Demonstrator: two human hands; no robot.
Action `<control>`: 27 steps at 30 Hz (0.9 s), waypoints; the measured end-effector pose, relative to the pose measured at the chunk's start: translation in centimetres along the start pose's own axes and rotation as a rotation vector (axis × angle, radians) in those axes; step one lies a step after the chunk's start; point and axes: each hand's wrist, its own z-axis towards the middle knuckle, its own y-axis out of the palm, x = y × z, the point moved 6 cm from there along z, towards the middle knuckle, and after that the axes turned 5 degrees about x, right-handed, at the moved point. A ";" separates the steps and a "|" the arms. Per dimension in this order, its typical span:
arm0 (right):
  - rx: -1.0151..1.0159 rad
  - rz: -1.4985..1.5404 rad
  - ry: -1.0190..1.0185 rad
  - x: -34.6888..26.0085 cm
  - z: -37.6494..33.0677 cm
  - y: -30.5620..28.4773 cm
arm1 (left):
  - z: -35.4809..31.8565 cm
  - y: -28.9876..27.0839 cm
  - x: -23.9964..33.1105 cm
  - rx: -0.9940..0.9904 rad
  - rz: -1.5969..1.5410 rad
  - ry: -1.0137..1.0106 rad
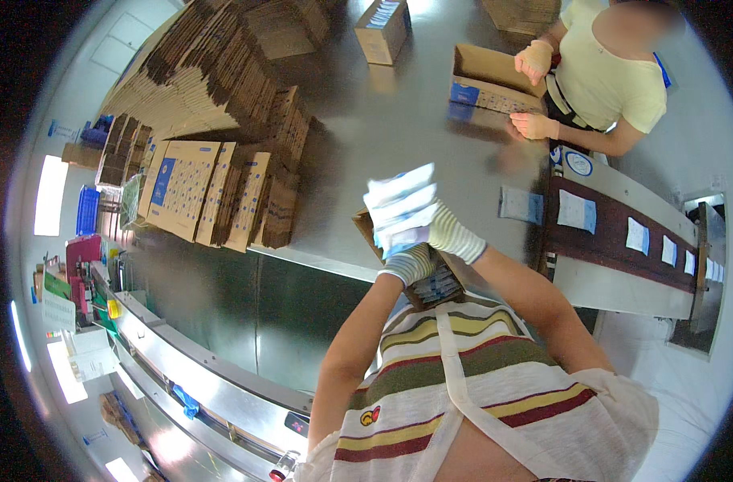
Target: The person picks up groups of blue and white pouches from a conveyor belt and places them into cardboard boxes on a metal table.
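Both my hands wear striped gloves. Between them is a fanned stack of white and light-blue packets [400, 205]. My right hand [456, 233] grips the stack's right side, and my left hand [409, 263] closes on its lower end. Under the hands, close against my body, an open cardboard box [447, 302] holds a row of similar packets. The stack and my gloves hide much of this box.
A conveyor belt [607, 221] carries spaced packets at right; one packet [521, 205] lies on the metal table beside its end. Flattened cartons [186, 189] are piled at left. Across the table, a co-worker [615, 72] handles an open box [495, 95]; another carton [382, 32] stands farther back.
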 end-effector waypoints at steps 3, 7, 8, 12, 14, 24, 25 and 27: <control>-0.153 -0.362 0.266 7.7 0.0 1.9 | -0.5 -0.5 2.7 -0.205 0.245 0.006; -0.197 -0.665 -0.004 6.8 0.6 2.5 | -1.1 0.5 2.9 -0.267 0.139 -0.032; -0.217 -0.838 -0.116 6.8 0.9 2.7 | -0.8 0.8 2.9 -0.286 0.189 -0.017; -0.267 -0.939 0.178 8.1 0.8 2.1 | -1.0 -1.7 4.3 -0.343 0.203 -0.045; -0.434 -1.384 -0.090 1.8 0.8 1.8 | -1.0 -1.1 4.2 -0.203 0.302 0.003; -0.296 -0.808 -0.082 -4.6 -9.0 -2.3 | -6.4 -6.2 7.4 -0.109 0.030 0.102; -0.386 -0.749 -0.114 -4.3 -10.5 -1.8 | -7.7 -7.8 6.4 0.097 -0.045 -0.002; -0.473 -0.817 -0.247 -2.3 -13.1 -0.9 | -9.7 -11.4 4.3 0.411 -0.163 -0.192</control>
